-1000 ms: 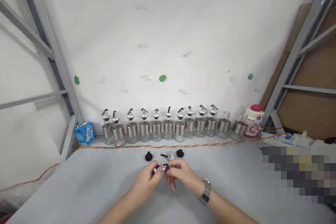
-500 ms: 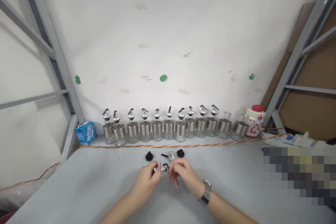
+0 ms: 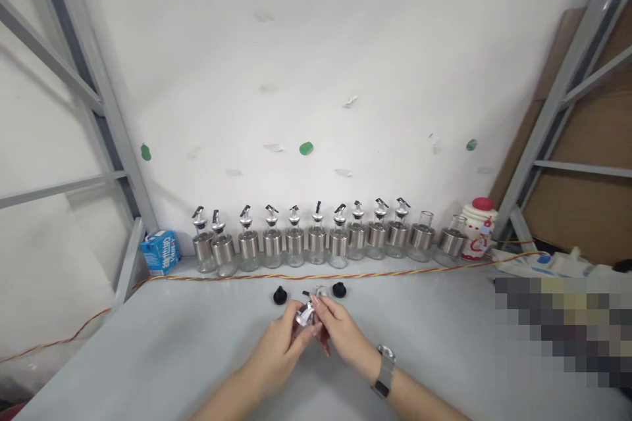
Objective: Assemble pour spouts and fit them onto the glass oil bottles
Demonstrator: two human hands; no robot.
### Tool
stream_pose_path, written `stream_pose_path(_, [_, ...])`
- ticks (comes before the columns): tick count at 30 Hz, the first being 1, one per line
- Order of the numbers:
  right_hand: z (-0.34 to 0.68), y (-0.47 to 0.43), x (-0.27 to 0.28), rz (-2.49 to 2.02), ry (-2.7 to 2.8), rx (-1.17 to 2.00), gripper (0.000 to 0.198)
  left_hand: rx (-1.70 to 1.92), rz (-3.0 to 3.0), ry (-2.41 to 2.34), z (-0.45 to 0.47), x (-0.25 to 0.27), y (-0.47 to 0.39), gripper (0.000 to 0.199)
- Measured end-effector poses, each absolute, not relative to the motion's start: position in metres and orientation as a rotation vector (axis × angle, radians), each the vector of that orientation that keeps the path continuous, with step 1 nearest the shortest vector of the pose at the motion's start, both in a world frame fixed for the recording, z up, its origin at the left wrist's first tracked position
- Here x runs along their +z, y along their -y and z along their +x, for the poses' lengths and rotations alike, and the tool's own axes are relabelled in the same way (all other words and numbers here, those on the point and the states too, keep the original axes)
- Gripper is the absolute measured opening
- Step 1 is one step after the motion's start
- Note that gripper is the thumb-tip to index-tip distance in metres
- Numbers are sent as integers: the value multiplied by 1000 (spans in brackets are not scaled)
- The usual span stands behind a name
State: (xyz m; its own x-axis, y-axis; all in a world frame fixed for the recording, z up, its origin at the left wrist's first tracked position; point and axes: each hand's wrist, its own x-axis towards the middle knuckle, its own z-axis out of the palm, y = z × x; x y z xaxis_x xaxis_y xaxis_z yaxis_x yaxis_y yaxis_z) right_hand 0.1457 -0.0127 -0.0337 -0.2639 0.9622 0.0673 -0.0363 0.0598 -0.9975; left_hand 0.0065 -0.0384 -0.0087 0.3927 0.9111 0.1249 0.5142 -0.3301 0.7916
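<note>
Between my two hands is a silver bottle pourer top (image 3: 305, 316), held low over the grey table. My left hand (image 3: 279, 342) is closed around its left side. The fingers of my right hand (image 3: 342, 329) pinch at its right side, partly hiding it; a metal watch is on that wrist. Just beyond the hands lies a second pourer top (image 3: 322, 291) with a black lever, partly covered by my right fingers. A black stopper (image 3: 280, 295) stands to its left and another black stopper (image 3: 339, 289) to its right.
Several glass bottles with steel bands (image 3: 272, 243) line the wall, most with pourers; the two rightmost bottles (image 3: 422, 237) have open necks. A blue carton (image 3: 162, 253) stands left, a red-lidded white container (image 3: 478, 230) right. A twisted red-yellow wire (image 3: 291, 276) crosses the table.
My hands have come together. The pourer top in my left hand has turned so its silver body shows, and my right fingers have moved left onto it.
</note>
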Motion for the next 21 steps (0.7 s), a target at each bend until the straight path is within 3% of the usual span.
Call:
stream_pose_path(15, [152, 12, -33, -1085, 1495, 1248, 43, 854, 2113, -1230, 2, -21, 29, 20])
stream_pose_path(21, [148, 5, -41, -1113, 1448, 1423, 49, 855, 2216, -1234, -1, -19, 28, 17])
